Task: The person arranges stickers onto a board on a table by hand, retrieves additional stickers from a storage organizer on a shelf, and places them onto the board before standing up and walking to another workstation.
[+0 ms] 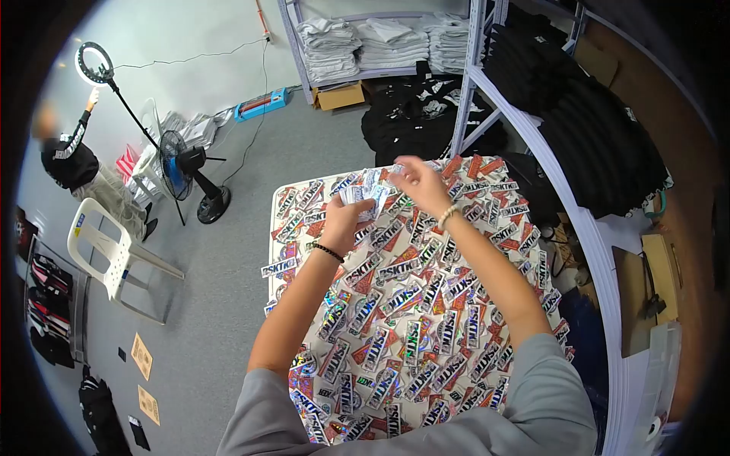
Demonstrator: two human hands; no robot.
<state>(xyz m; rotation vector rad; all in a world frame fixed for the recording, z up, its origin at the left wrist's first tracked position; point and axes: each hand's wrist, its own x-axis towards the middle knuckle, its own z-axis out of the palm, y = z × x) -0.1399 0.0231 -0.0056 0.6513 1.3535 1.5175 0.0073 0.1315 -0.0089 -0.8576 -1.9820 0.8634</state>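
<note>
Over the far side of the table, my left hand (345,220) grips a fanned bunch of small white-and-blue stickers (354,194), its thumb lying across them. My right hand (423,187) is just to the right of the bunch, fingers bent in a pinch, with what looks like one small sticker (397,169) at the fingertips. Beneath both hands, the white table (279,199) is covered with many piled stickers (399,267), mostly lettered strips over red and shiny pieces. The print on the held stickers is too small to read.
At the left, a white plastic chair (115,266) and a black fan (196,163) stand on the grey floor. Another person (70,163) reaches towards a ring light (94,64). Shelves hold folded white shirts (391,44) and black garments (570,114) close to the table's right side.
</note>
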